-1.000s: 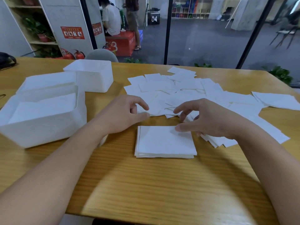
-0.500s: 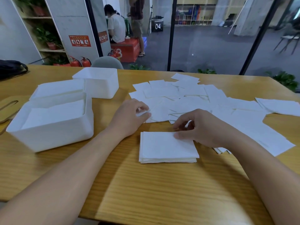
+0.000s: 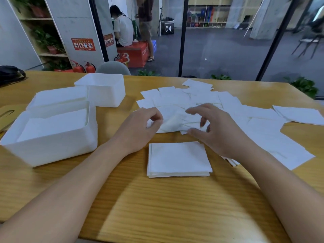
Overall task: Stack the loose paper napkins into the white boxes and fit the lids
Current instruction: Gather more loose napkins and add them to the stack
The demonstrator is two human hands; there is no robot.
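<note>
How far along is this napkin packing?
Early on. The near box already holds napkins, and a squared stack waits on the table. The left hand pinches a loose napkin, the right hand reaching in. Many scattered napkins remain; no lid is fitted.

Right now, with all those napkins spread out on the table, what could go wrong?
The left hand pinches one thin napkin out of the overlapping loose napkins, so it might crumple or drag its neighbours along. The right forearm hangs just above the neat stack; a nudge could skew it, and then it may not drop cleanly into the open white box. Some napkins lie far out to the right, so they could get missed.
</note>
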